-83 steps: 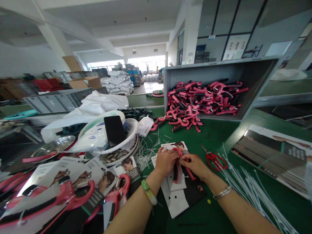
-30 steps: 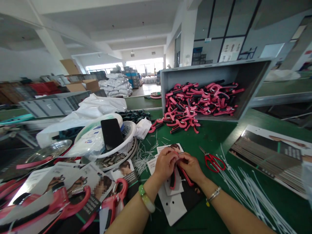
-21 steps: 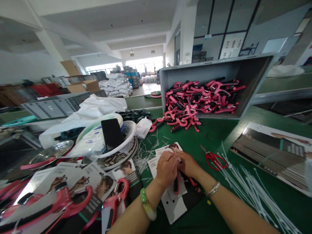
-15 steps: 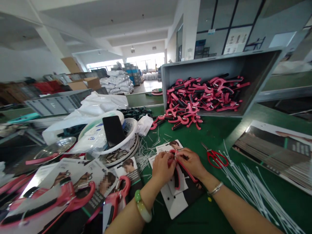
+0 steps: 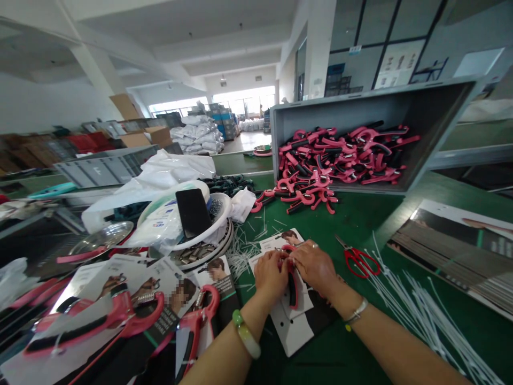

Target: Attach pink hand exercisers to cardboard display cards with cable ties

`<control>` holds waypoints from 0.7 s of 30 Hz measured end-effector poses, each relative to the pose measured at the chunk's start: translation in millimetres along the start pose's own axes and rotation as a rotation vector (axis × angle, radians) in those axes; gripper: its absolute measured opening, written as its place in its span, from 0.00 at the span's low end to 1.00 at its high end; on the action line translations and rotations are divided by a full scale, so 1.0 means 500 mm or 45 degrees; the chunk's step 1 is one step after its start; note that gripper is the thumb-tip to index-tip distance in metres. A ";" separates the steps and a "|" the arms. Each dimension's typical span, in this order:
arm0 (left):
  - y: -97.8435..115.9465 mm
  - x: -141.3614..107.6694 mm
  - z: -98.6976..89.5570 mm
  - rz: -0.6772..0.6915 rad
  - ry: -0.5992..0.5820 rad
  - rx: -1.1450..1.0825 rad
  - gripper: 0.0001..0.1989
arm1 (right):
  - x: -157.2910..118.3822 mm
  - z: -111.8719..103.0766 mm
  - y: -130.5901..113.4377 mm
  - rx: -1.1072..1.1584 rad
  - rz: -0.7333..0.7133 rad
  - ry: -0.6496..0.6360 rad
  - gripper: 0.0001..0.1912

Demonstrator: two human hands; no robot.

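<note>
On the green desk (image 5: 360,214), over stacked cards (image 5: 294,334), the right hand (image 5: 316,264) has rolled across the pink hand grip (image 5: 294,293), now covering its right side; the left hand (image 5: 270,272) and right pinch its head between their fingers, so handling seems unfinished.

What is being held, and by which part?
The left hand and right hand hold a pink hand grip by its curved top end; exact contact is hidden.

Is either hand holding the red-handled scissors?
No, the red-handled scissors lie on the green table, while the left hand and right hand are both at a pink-and-black hand grip.
</note>
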State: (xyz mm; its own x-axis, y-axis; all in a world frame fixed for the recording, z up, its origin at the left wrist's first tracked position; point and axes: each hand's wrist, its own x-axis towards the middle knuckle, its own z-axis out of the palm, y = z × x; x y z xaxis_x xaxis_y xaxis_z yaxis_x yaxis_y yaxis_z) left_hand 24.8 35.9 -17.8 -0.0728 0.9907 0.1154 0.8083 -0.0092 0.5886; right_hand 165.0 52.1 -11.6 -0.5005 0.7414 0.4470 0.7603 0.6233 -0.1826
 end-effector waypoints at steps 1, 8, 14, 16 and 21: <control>0.002 0.000 0.000 -0.016 -0.013 -0.003 0.11 | -0.007 -0.003 -0.006 -0.048 -0.033 -0.030 0.10; 0.004 -0.005 -0.005 -0.008 0.001 -0.026 0.11 | -0.051 -0.016 -0.028 -0.281 -0.167 -0.152 0.10; 0.011 0.000 -0.016 -0.013 -0.064 0.020 0.18 | -0.074 -0.009 -0.021 -0.220 0.050 -0.047 0.10; 0.013 0.003 -0.018 -0.022 -0.072 0.065 0.19 | -0.079 -0.006 -0.018 -0.143 0.052 -0.003 0.10; 0.019 0.007 -0.026 0.016 -0.132 0.149 0.17 | -0.085 -0.006 -0.012 -0.004 -0.022 -0.016 0.12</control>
State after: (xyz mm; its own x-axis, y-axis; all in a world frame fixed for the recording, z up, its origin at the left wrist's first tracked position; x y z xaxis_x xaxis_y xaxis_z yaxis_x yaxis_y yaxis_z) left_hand 24.6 37.7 -1.4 -0.0065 0.9994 0.0352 0.8718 -0.0115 0.4897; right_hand 183.1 16.2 -26.7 -0.5187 0.7337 0.4390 0.7528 0.6353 -0.1724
